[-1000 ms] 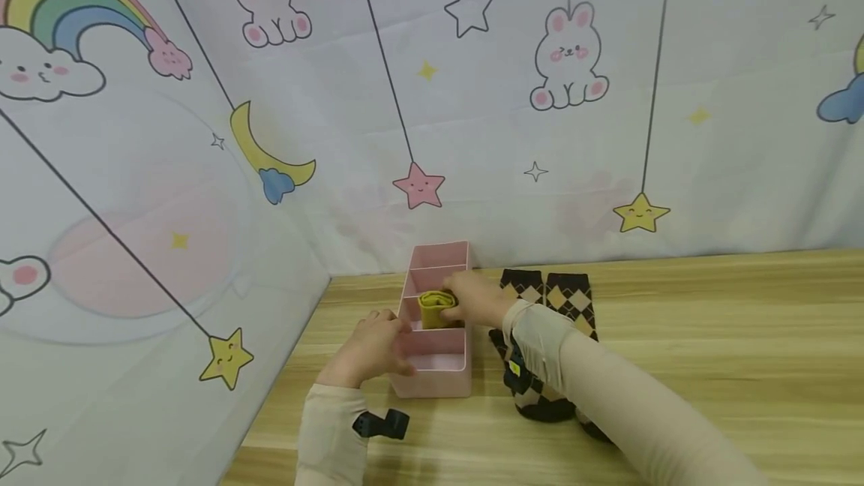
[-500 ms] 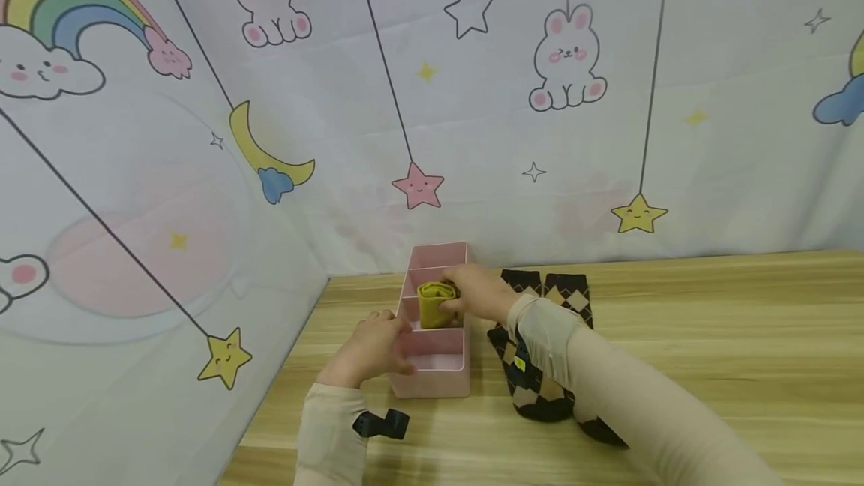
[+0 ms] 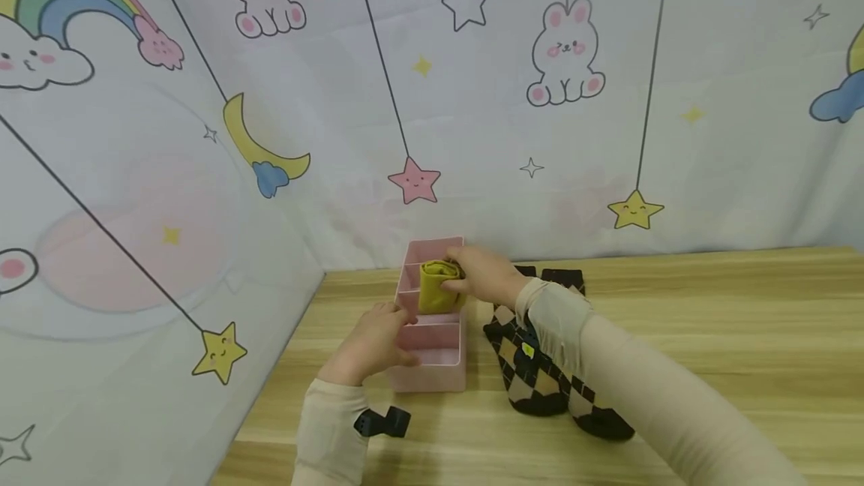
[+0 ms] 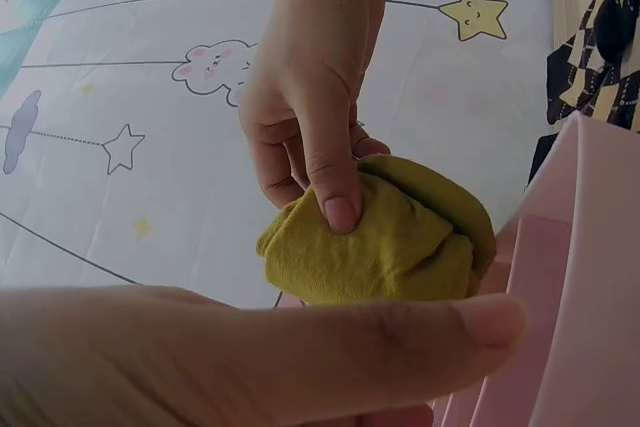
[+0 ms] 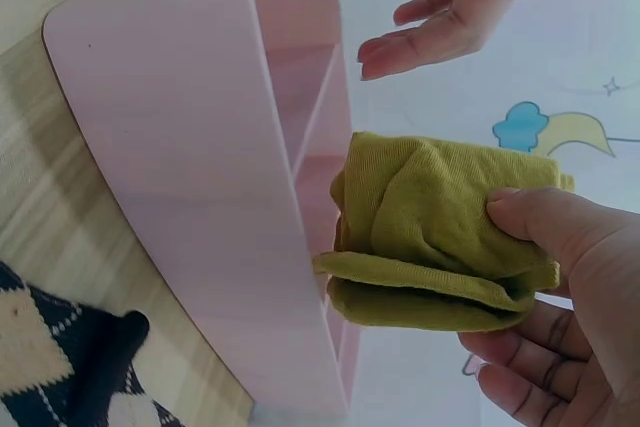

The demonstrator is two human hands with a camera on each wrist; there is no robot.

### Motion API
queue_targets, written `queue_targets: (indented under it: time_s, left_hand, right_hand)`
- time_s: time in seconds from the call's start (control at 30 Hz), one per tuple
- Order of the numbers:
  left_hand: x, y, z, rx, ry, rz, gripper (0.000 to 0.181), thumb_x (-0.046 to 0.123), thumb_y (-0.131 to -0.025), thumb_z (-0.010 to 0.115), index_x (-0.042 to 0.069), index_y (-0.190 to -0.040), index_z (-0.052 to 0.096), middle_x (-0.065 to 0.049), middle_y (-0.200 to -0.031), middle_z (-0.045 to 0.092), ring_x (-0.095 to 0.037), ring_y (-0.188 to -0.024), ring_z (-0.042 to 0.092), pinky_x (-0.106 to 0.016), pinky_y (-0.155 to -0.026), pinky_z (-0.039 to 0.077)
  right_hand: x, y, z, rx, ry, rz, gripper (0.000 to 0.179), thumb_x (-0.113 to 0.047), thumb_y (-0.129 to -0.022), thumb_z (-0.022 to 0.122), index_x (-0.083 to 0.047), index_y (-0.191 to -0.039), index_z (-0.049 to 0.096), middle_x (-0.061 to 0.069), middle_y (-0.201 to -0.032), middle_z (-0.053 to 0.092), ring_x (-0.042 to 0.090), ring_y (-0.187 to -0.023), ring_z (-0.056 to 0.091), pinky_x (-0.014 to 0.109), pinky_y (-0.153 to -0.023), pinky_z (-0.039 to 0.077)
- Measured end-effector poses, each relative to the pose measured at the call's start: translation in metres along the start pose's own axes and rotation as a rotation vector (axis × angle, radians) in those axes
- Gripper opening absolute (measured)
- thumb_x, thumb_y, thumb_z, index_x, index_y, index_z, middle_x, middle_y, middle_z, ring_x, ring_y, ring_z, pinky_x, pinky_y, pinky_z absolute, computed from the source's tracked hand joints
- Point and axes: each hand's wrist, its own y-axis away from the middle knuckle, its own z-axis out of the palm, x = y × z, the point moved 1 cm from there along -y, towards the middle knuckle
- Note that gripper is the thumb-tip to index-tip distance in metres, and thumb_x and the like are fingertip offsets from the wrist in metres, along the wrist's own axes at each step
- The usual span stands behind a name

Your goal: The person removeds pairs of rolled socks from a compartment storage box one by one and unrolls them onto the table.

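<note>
Pinched between the thumb and fingers of my right hand (image 3: 487, 274) is a rolled mustard-yellow sock bundle (image 3: 436, 297). In the right wrist view, folded layers of the sock bundle (image 5: 430, 217) show, with the thumb on one face and fingers behind. It hangs above a long pink divided box (image 3: 428, 379), raised over its compartments. My left hand (image 3: 370, 345) is at the box's left side near the front compartments, thumb and fingers loosely extended, holding nothing. Whether it touches the rim is unclear. In the left wrist view, its thumb (image 4: 400, 347) crosses before the bundle.
Right of the box, a pair of black-and-tan argyle socks (image 3: 529, 388) lies flat on the wooden table (image 3: 709, 336), partly hidden under the right forearm. A white cloth backdrop (image 3: 486, 126) with cartoon prints stands behind and to the left.
My right hand has lifted the yellow sock bundle up out of a middle compartment. The left hand has stayed nearly in place beside the box. The head view has shifted slightly.
</note>
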Motion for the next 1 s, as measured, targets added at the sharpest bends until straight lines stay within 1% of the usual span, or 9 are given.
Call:
queue_targets:
  time_s: [0.13,0.27,0.47,0.57,0.63,0.83,1.0]
  left_hand:
    - [0.007,0.000,-0.002,-0.001,-0.002,0.009,0.051,0.022,-0.070,0.085,0.001,-0.112,0.065,-0.015,-0.116,0.062,-0.034,-0.112,0.055,-0.048,-0.100,0.043]
    - [0.013,0.001,-0.002,0.023,0.001,0.042,0.048,0.022,-0.072,0.084,0.001,-0.111,0.065,-0.014,-0.115,0.061,-0.034,-0.110,0.056,-0.048,-0.098,0.045]
    - [0.021,-0.004,0.002,0.118,-0.016,0.154,0.043,0.021,-0.075,0.082,0.002,-0.110,0.065,-0.012,-0.108,0.064,-0.031,-0.104,0.059,-0.045,-0.093,0.048]
    - [0.026,-0.007,0.005,0.165,-0.047,0.204,0.042,0.023,-0.075,0.082,0.004,-0.109,0.066,-0.011,-0.103,0.065,-0.029,-0.100,0.059,-0.044,-0.091,0.048]
    - [0.029,-0.008,0.006,0.203,-0.071,0.237,0.041,0.023,-0.075,0.081,0.004,-0.108,0.066,-0.010,-0.103,0.065,-0.029,-0.101,0.060,-0.043,-0.091,0.048]
    - [0.037,-0.011,0.011,0.298,-0.092,0.302,0.038,0.024,-0.075,0.081,0.003,-0.102,0.066,-0.009,-0.103,0.066,-0.028,-0.102,0.061,-0.041,-0.093,0.048]
    - [0.043,-0.012,0.014,0.351,-0.110,0.337,0.036,0.024,-0.074,0.082,0.004,-0.101,0.065,-0.008,-0.101,0.066,-0.027,-0.100,0.061,-0.040,-0.092,0.049]
  right_hand:
    - [0.001,0.003,-0.008,0.005,-0.001,0.010,0.031,-0.035,-0.088,0.069,-0.011,-0.104,0.059,0.000,-0.088,0.064,0.013,-0.075,0.057,0.027,-0.069,0.050]
    - [0.003,0.007,-0.014,0.008,-0.008,0.011,0.030,-0.033,-0.089,0.068,-0.010,-0.106,0.060,0.000,-0.090,0.064,0.013,-0.077,0.058,0.028,-0.072,0.051]
    - [0.006,0.016,-0.025,0.047,0.015,0.011,0.032,-0.030,-0.089,0.069,-0.007,-0.110,0.062,0.003,-0.096,0.065,0.016,-0.085,0.060,0.033,-0.080,0.053]
    - [0.010,0.022,-0.027,0.067,0.039,0.013,0.033,-0.031,-0.088,0.069,-0.007,-0.110,0.063,0.003,-0.098,0.063,0.017,-0.088,0.058,0.034,-0.083,0.053]
    - [0.014,0.026,-0.028,0.074,0.046,0.016,0.034,-0.032,-0.087,0.070,-0.007,-0.110,0.063,0.003,-0.099,0.062,0.017,-0.090,0.058,0.034,-0.084,0.053]
    - [0.022,0.038,-0.031,0.089,0.049,0.017,0.033,-0.030,-0.087,0.071,-0.007,-0.108,0.064,0.003,-0.098,0.062,0.016,-0.087,0.057,0.033,-0.080,0.052]
    - [0.027,0.045,-0.031,0.100,0.073,0.012,0.031,-0.030,-0.085,0.073,-0.007,-0.104,0.064,0.004,-0.096,0.062,0.016,-0.085,0.057,0.033,-0.078,0.052]
